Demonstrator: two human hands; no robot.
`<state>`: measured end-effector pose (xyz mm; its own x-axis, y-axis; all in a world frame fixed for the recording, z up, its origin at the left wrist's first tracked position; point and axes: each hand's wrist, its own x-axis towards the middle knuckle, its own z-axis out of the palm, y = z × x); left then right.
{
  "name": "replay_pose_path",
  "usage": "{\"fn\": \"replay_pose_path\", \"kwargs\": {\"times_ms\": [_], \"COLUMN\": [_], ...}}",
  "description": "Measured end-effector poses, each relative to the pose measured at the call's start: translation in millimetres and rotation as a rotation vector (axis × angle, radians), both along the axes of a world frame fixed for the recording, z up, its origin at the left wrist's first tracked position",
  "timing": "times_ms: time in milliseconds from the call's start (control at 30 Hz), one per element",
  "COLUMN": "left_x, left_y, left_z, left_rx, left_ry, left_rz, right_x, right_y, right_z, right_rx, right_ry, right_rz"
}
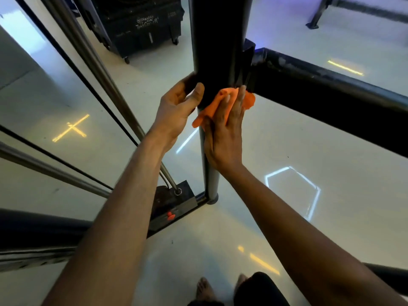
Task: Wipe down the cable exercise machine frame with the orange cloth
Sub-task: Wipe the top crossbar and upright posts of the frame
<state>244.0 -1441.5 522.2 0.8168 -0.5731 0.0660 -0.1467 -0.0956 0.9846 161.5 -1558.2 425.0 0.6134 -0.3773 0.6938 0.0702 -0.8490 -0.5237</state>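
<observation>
Glossy pale floor (287, 140) (mirroring ceiling lights), black wheeled crate (141, 25) behind

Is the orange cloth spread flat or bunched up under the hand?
Bunched up. The orange cloth shows folds and sticks out in lumps around the right hand, which presses it against the black post.

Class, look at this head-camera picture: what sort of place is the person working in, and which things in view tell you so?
Most likely a gym. A black upright post joins a thick horizontal bar, steel guide rods with a thin cable run down to a weight stack, and the glossy floor reflects strip lights.
</observation>
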Motion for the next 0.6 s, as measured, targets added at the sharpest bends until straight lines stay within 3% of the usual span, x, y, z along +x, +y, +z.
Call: {"fn": "replay_pose_path", "kwargs": {"times_ms": [167, 333, 433, 533, 600], "left_x": [5, 4, 4, 7, 10], "left_y": [-4, -10, -15, -18, -18], "left_z": [-36, -61, -71, -89, -104], "left_rx": [-0.055, -0.168, -0.265, -0.298, -0.301], "left_ry": [-0.090, -0.073, -0.068, -0.172, -0.221], "left_rz": [0.023, 0.007, -0.012, 0.000, 0.005], "right_x": [-10, 12, 17, 3, 3], "right_y": [-10, -11, -18, -23, -25], "right_z": [-83, -70, -106, -165, -170], "right_rx": [-0.135, -0.095, -0.140, -0.157, -0.134], "right_ry": [0.038, -0.123, -0.208, -0.118, -0.125], "right_rz": [0.060, 0.033, 0.069, 0.107, 0.122]}}
